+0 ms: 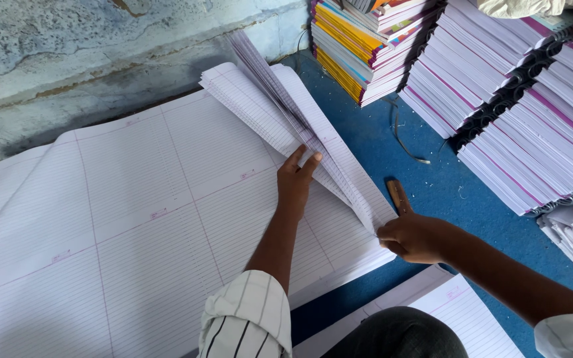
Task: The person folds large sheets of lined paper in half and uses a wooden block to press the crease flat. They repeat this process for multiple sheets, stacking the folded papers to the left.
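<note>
A big stack of large ruled white sheets (114, 225) lies on the blue floor. Along its right side a bundle of sheets (280, 113) is folded over and fanned up. My left hand (295, 180) presses flat against the fold of that bundle, fingers pointing up the crease. My right hand (411, 237) pinches the near corner of the folded sheets at the stack's right edge. A small brown wooden tool (398, 195) lies on the floor just beyond my right hand.
Piles of spiral-bound notebooks (532, 126) fill the right side. A stack of colourful-covered books (359, 46) stands at the top centre. A rough blue-grey wall (67, 53) runs along the far left. More ruled paper (459, 311) lies near my knee.
</note>
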